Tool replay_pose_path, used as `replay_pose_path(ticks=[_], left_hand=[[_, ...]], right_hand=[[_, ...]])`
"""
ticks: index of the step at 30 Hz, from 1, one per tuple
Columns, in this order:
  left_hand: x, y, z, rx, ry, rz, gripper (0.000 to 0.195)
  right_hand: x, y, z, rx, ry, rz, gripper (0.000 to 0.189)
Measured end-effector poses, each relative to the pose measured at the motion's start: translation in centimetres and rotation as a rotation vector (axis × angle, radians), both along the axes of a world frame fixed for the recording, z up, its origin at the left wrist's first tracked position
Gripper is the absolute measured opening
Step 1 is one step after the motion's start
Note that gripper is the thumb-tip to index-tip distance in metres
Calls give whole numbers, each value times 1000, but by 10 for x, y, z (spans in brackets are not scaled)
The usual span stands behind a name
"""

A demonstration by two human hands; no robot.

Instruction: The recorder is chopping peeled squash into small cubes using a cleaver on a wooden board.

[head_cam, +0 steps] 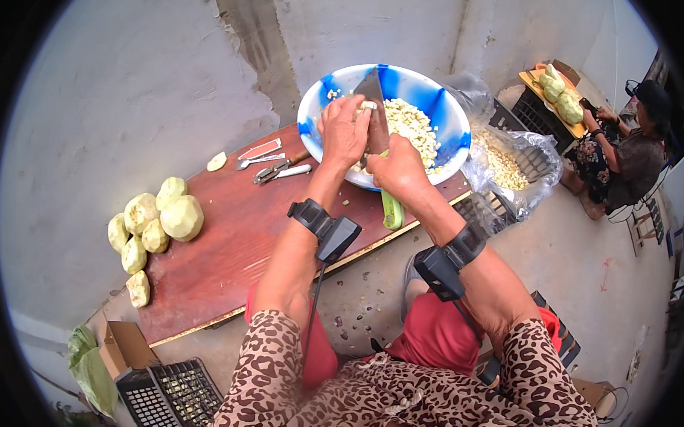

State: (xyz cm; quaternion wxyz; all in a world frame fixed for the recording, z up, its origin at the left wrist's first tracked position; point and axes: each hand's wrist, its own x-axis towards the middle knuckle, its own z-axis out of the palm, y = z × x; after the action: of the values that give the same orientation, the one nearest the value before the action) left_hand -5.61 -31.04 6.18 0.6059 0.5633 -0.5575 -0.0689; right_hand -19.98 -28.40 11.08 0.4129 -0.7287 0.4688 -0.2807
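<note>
My right hand is closed around the green handle of a cleaver, whose wide blade points up over a blue-and-white basin. At the left face of the blade, my left hand has its fingers bent over pale pieces, partly hidden by the fingers. Many small pale cubes lie in the basin under both hands. Peeled pale green vegetables, perhaps eggplants, are grouped at the left end of the red-brown wooden board. Peelers and a small knife with a white handle lie left of the basin.
A plastic-lined crate of cubes stands right of the basin. Farther right, a seated person cuts at a yellow board. A wall runs behind the table; a black crate and cardboard box sit at lower left.
</note>
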Motion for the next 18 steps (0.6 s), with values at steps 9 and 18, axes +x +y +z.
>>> replay_pose_path(ticks=[9, 18], left_hand=[[2, 11, 6, 22, -394, 214, 54], [12, 29, -1, 472, -750, 226, 59]], right_hand=[[-8, -18, -4, -135, 37, -105, 30], [-3, -18, -9, -175, -150, -91, 26]])
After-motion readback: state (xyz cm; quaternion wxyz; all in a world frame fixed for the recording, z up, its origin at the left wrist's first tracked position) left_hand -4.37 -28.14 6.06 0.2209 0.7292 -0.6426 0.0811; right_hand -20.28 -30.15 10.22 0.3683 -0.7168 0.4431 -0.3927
